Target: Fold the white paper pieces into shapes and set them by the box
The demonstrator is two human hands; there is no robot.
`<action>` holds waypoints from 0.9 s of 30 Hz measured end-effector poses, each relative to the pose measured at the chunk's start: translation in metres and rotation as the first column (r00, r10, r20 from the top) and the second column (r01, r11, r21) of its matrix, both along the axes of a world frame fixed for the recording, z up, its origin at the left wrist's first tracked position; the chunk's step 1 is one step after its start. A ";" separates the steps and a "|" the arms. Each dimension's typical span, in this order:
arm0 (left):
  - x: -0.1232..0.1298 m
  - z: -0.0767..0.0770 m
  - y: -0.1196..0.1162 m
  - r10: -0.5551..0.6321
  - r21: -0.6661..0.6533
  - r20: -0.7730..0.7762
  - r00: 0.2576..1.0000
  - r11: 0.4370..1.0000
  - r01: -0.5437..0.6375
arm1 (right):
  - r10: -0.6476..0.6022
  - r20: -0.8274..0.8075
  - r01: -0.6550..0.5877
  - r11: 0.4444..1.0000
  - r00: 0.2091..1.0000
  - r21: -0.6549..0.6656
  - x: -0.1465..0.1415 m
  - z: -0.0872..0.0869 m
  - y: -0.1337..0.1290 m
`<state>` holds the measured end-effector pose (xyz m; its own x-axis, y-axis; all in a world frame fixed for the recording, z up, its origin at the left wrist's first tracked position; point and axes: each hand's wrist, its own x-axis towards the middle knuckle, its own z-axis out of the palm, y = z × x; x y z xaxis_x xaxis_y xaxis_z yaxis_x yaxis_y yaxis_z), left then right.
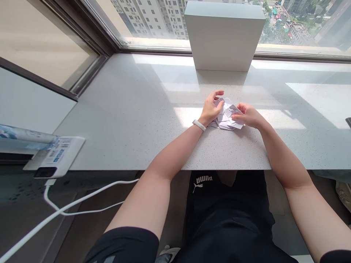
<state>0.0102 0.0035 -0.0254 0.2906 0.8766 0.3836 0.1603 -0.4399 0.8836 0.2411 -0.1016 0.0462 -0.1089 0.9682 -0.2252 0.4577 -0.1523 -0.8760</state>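
A small heap of crumpled or folded white paper pieces (225,121) lies on the speckled countertop (131,120) in front of me. My left hand (211,108), with a white band on its wrist, cups the heap's left side. Its thumb rests on the paper and its fingers curl around the far edge. From the right, my right hand (249,114) pinches one paper piece between thumb and fingers. The hands partly cover the heap, so the exact shape of each piece is hard to make out.
A white box (225,44) stands upright behind the paper, against the window. At the left edge lies a white power bank (61,153) with a white cable (82,199) hanging off it. A patterned tube (27,135) is beside it. A dark object (348,122) shows far right.
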 end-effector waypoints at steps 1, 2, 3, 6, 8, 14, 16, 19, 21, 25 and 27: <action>0.000 0.000 0.000 0.014 -0.017 0.029 0.999 1.000 -0.013 | -0.017 -0.019 0.018 1.000 1.000 0.025 0.003 -0.003 0.003; 0.000 0.000 0.001 0.028 -0.033 0.056 0.998 0.999 -0.026 | -0.038 -0.037 0.040 0.998 0.999 0.054 0.007 -0.005 0.005; 0.001 0.000 0.002 0.044 -0.049 0.080 0.996 0.998 -0.041 | -0.059 -0.055 0.064 0.994 0.997 0.084 0.011 -0.006 0.008; 0.001 -0.002 0.003 0.103 -0.094 0.132 0.986 0.991 -0.090 | -0.110 -0.073 0.123 0.974 0.991 0.190 0.021 -0.007 0.014; 0.000 -0.003 0.004 0.140 -0.120 0.161 0.977 0.985 -0.122 | -0.146 -0.058 0.156 0.949 0.988 0.275 0.024 -0.005 0.018; -0.003 -0.005 0.013 0.220 -0.202 0.231 0.948 0.964 -0.175 | -0.256 0.042 0.214 0.879 0.966 0.426 0.011 -0.001 0.020; -0.006 -0.008 0.019 0.253 -0.258 0.270 0.929 0.949 -0.183 | -0.236 0.094 0.182 0.901 0.967 0.394 0.003 -0.004 0.017; -0.011 -0.014 0.029 0.313 -0.374 0.327 0.892 0.910 -0.182 | -0.133 0.193 0.059 0.936 0.972 0.347 -0.005 -0.011 0.009; -0.013 -0.015 0.033 0.346 -0.438 0.349 0.871 0.882 -0.175 | -0.055 0.267 -0.042 0.937 0.962 0.347 -0.008 -0.015 0.006; -0.014 -0.007 0.029 0.322 -0.420 0.361 0.875 0.894 -0.155 | 0.008 0.315 -0.116 0.938 0.949 0.327 -0.008 -0.019 0.004; -0.014 0.000 0.025 0.256 -0.365 0.349 0.901 0.923 -0.121 | 0.010 0.307 -0.111 0.943 0.952 0.312 -0.006 -0.022 0.005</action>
<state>-0.0040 0.0289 -0.0258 -0.0035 0.9937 0.1123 -0.1698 -0.1113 0.9792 0.2352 -0.0965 0.0243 -0.1463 0.9870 0.0666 0.7035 0.1512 -0.6945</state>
